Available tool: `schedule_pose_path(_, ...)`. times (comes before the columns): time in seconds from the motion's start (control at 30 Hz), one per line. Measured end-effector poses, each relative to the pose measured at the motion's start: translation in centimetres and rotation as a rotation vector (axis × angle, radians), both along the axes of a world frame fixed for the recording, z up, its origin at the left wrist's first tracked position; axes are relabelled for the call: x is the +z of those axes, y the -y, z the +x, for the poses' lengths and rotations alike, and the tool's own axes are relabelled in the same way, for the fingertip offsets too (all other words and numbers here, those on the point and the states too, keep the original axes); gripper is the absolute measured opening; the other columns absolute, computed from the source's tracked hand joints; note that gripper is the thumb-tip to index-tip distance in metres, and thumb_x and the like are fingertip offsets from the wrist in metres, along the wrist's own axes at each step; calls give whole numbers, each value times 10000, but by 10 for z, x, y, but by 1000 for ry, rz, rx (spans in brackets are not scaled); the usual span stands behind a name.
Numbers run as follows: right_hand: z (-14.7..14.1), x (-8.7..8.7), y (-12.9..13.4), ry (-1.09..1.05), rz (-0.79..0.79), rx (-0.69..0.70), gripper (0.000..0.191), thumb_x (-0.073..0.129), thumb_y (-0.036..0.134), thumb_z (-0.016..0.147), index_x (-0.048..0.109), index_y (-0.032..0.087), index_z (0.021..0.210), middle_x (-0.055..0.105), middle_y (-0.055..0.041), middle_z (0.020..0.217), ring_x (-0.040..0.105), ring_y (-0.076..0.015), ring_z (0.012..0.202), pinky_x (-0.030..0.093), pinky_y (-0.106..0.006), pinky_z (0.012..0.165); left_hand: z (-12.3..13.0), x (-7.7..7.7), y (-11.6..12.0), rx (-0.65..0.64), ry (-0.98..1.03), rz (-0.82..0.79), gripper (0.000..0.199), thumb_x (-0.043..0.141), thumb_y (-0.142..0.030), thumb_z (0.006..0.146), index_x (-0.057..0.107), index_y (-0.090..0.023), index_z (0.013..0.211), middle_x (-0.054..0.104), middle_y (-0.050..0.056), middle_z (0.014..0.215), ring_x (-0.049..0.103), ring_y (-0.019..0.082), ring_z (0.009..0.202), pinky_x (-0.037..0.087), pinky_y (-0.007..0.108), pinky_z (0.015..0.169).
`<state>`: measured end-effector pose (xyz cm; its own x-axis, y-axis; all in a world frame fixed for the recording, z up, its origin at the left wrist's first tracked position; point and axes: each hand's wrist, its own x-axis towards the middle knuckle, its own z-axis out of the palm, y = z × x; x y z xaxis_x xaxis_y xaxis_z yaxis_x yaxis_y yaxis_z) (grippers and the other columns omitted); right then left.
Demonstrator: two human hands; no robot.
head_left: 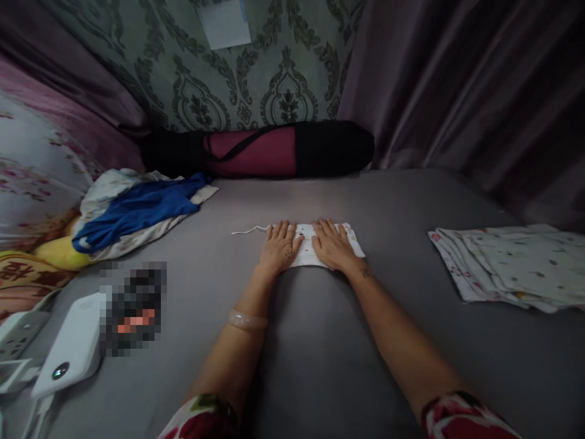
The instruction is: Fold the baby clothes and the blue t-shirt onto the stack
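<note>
A small white cloth (307,247) with tiny dark spots lies flat on the grey sheet, and a thin white cord (249,231) runs out from its left end. My left hand (280,245) rests palm down over the cloth's left part, fingers extended forward. On the right part lies my right hand (334,245), also palm down with its fingers spread. The two thumbs point toward each other, with a strip of cloth showing between them. Both palms hide the cloth beneath them.
Folded patterned cloths (516,265) lie at the right. A blue garment (146,204) is heaped at the left, with a white power bank (73,344) and a socket strip (21,335) nearer. A black and dark red long bag (260,151) lies along the wall.
</note>
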<state>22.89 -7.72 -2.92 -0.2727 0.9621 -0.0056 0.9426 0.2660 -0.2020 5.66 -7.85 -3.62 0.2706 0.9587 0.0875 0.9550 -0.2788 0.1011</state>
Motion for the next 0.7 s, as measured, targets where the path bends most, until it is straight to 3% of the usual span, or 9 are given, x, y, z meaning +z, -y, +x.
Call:
schedule_pose_path(0.2,16,-5,-8,20,76,-117,607,194,367,961,271,64,1482,234,-133,1557,127,-286,1442,79,-508,1158,-13,4,-1,41,23,-2,616,179,-470,976,343,-115,1452,302,144,1530,203,279,1438,138,476,1171)
schedule_pose_path(0.33,23,-7,-13,10,20,-100,625,164,369,960,278,33,1474,252,-137,1550,144,-274,1440,89,-479,1166,-20,1,-6,57,44,-86,619,197,-470,974,327,-103,1456,298,142,1532,184,287,1441,176,462,1165)
schedule_pose_path(0.47,38,-5,-18,-41,8,-129,633,118,372,961,228,43,1491,208,-136,1564,137,-251,1445,138,-447,1165,-28,0,-10,66,83,-33,626,184,-446,979,299,-60,1459,247,169,1546,170,269,1446,167,433,1172)
schedule_pose_path(0.7,54,-12,-19,-21,35,-147,631,150,355,954,256,16,1476,225,-158,1555,164,-265,1437,126,-453,1167,-37,-7,-14,105,137,-107,588,205,-427,977,317,-102,1454,272,163,1538,185,279,1441,154,493,1163)
